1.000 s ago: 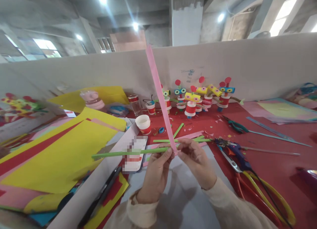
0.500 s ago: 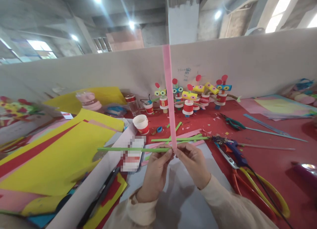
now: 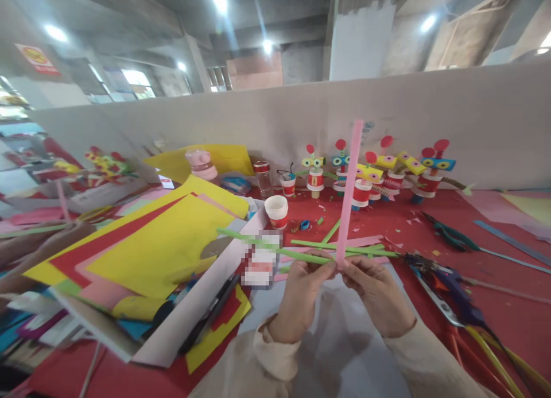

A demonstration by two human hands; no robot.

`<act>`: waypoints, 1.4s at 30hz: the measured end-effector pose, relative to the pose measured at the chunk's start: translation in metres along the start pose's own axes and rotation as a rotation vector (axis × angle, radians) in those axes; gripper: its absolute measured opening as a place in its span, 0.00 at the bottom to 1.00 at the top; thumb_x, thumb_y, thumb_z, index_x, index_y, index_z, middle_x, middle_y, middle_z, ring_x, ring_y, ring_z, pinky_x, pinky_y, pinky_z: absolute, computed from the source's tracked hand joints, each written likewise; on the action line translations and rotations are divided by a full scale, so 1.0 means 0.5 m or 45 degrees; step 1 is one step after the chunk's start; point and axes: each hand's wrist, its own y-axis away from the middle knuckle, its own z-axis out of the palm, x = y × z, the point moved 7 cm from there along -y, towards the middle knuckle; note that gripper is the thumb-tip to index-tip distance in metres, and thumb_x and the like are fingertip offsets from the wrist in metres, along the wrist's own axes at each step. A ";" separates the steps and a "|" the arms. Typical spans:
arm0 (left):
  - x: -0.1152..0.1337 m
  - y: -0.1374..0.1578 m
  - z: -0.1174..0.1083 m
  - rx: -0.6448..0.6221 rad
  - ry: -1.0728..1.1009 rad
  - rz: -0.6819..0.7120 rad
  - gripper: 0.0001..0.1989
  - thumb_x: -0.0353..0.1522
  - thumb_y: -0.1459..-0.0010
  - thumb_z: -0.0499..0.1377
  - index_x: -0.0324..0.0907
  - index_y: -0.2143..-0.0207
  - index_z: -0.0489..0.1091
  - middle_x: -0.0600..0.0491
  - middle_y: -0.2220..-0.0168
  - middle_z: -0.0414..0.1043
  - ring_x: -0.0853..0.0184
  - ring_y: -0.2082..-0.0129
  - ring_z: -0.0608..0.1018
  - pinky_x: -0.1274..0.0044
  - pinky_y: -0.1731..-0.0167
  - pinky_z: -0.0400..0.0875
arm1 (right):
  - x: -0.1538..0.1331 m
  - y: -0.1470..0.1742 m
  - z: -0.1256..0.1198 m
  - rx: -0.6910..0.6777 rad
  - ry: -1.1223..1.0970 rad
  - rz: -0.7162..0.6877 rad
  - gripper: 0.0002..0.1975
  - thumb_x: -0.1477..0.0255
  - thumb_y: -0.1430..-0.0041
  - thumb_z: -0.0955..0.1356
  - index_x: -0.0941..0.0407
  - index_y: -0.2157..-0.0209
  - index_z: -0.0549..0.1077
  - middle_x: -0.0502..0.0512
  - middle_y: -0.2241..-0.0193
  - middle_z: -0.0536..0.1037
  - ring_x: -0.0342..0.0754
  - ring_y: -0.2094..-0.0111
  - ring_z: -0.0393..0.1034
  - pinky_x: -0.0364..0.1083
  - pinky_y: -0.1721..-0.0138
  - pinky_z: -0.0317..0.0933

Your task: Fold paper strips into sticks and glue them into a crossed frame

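A pink paper strip (image 3: 349,191) stands nearly upright, leaning a little right at its top. From its lower end a green paper strip (image 3: 297,254) runs off to the left, so the two meet at a corner. My left hand (image 3: 301,297) pinches the green strip close to that corner. Thumb and fingers of my right hand (image 3: 381,294) are closed on the foot of the pink strip, almost touching my left fingertips. Whether the ends are folded over each other is hidden by my fingers. Loose green strips (image 3: 314,244) and pink ones lie just behind my hands.
Paper-cup figures (image 3: 315,180) stand along the partition. A white-and-red cup (image 3: 276,211) and a blurred-out phone (image 3: 260,266) are near my left hand. Yellow sheets (image 3: 159,248) fill a box on the left; scissors and a glue gun (image 3: 458,294) lie right. A co-worker's arms (image 3: 38,248) show far left.
My view has turned left, bringing a co-worker's arms into sight. The green strip now slopes down toward my fingers, and the pink strip tilts slightly right. Both hands keep their pinch.
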 end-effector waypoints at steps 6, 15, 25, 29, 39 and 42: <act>0.010 0.001 -0.025 0.181 0.037 0.064 0.06 0.30 0.53 0.64 0.40 0.73 0.69 0.57 0.76 0.68 0.72 0.73 0.69 0.78 0.69 0.63 | 0.006 -0.002 -0.043 0.253 -0.015 -0.110 0.22 0.54 0.51 0.70 0.55 0.85 0.64 0.42 0.90 0.53 0.37 0.86 0.43 0.42 0.84 0.40; 0.010 0.001 -0.003 0.136 0.132 0.001 0.05 0.30 0.55 0.63 0.39 0.77 0.69 0.55 0.79 0.67 0.70 0.76 0.69 0.76 0.73 0.65 | 0.005 0.003 -0.005 0.002 0.231 -0.145 0.13 0.61 0.49 0.71 0.53 0.64 0.75 0.52 0.72 0.74 0.44 0.72 0.63 0.44 0.70 0.59; -0.009 -0.007 -0.004 0.114 0.127 0.041 0.06 0.31 0.56 0.64 0.40 0.77 0.68 0.55 0.79 0.66 0.69 0.76 0.69 0.76 0.73 0.65 | 0.014 0.002 -0.012 0.034 0.187 -0.092 0.09 0.63 0.52 0.73 0.54 0.71 0.78 0.52 0.74 0.75 0.43 0.71 0.64 0.43 0.70 0.59; -0.009 -0.007 -0.004 0.081 0.058 0.033 0.07 0.31 0.54 0.63 0.39 0.77 0.68 0.55 0.78 0.66 0.69 0.75 0.70 0.76 0.72 0.65 | 0.012 -0.002 -0.009 0.044 0.138 -0.089 0.10 0.63 0.53 0.74 0.55 0.71 0.78 0.52 0.76 0.75 0.43 0.73 0.65 0.42 0.71 0.60; 0.001 -0.001 0.001 0.004 -0.045 -0.013 0.01 0.26 0.52 0.59 0.39 0.75 0.69 0.56 0.76 0.66 0.70 0.73 0.69 0.77 0.70 0.64 | 0.010 -0.005 -0.004 0.060 0.089 -0.030 0.11 0.65 0.57 0.75 0.56 0.73 0.78 0.49 0.79 0.74 0.39 0.76 0.62 0.41 0.74 0.56; 0.007 0.001 0.000 0.000 -0.047 0.003 0.03 0.26 0.50 0.57 0.39 0.71 0.71 0.56 0.75 0.67 0.70 0.72 0.69 0.77 0.69 0.65 | 0.010 -0.007 -0.005 0.067 0.071 -0.028 0.11 0.65 0.58 0.75 0.57 0.74 0.77 0.49 0.80 0.73 0.39 0.78 0.61 0.40 0.75 0.55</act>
